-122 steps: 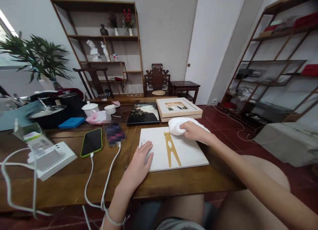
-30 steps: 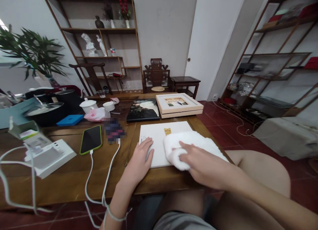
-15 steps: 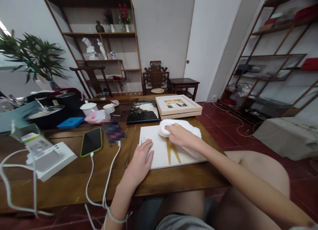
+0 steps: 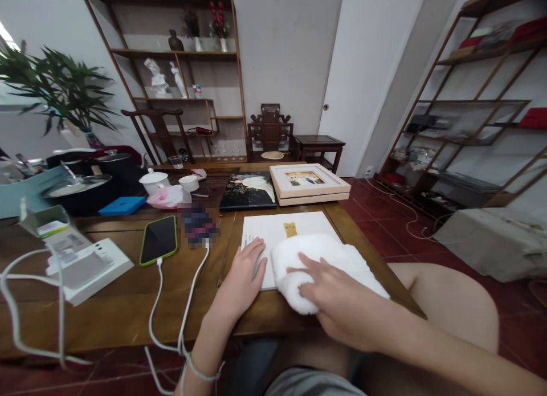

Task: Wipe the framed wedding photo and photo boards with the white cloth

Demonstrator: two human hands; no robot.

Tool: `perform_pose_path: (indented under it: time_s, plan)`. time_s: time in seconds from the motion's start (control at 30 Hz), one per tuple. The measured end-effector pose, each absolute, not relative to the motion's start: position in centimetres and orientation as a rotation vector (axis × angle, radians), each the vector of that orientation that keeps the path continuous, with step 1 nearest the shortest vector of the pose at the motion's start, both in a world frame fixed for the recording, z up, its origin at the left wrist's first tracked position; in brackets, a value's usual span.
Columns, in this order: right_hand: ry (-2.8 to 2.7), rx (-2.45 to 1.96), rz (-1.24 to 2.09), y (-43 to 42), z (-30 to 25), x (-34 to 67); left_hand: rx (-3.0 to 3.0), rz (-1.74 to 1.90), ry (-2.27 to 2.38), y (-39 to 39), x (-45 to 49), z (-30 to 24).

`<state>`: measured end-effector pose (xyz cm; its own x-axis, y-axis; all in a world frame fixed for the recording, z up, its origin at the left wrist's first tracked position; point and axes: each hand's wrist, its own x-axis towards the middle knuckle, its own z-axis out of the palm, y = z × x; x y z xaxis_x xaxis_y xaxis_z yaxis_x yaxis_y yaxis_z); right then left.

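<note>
A flat white panel (image 4: 315,220) lies near the front edge of the wooden table, with a gold figure (image 4: 290,229) and small dark lettering on its face. Fingers stretched out, my left hand (image 4: 241,273) rests on the panel's left edge. My right hand (image 4: 335,293) grips a bunched white towel (image 4: 314,249), pressed over the panel's lower right part and reaching past its front edge. The towel hides much of the panel and the lower part of the gold figure.
Behind the panel lie a dark picture panel (image 4: 245,191) and stacked framed pictures (image 4: 311,185). To the left are a phone (image 4: 159,241) on a white cable, an opened box (image 4: 96,270), a blue block (image 4: 122,205), a white lidded bowl (image 4: 154,181) and black pots (image 4: 119,168).
My right hand has drawn the towel down toward me across the panel, uncovering the top of the gold figure and covering its lower part. My left hand has stayed in place.
</note>
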<state>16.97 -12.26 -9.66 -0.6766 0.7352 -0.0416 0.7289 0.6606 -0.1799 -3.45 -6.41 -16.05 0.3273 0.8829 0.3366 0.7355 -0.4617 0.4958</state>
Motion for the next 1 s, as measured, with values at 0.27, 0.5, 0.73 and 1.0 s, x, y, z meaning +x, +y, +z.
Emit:
perform_pose_path:
  time_s: [0.27,0.5,0.73,1.0]
  plan:
    - [-2.722,-1.497,0.054,-3.6,-9.1,16.4,2.338,0.891,1.440,-6.4,-3.5,-16.3]
    - [-2.830,-1.296,0.042,-4.7,-9.3,13.2,2.228,1.069,1.374,-6.6,-3.7,-15.1]
    - [-2.960,-0.823,0.173,-10.3,-9.2,14.3,2.224,1.077,1.416,-6.4,-3.8,-15.5]
    - [-2.816,-1.373,0.088,-7.0,-8.6,16.4,2.320,0.866,1.445,-6.1,-3.6,-16.2]
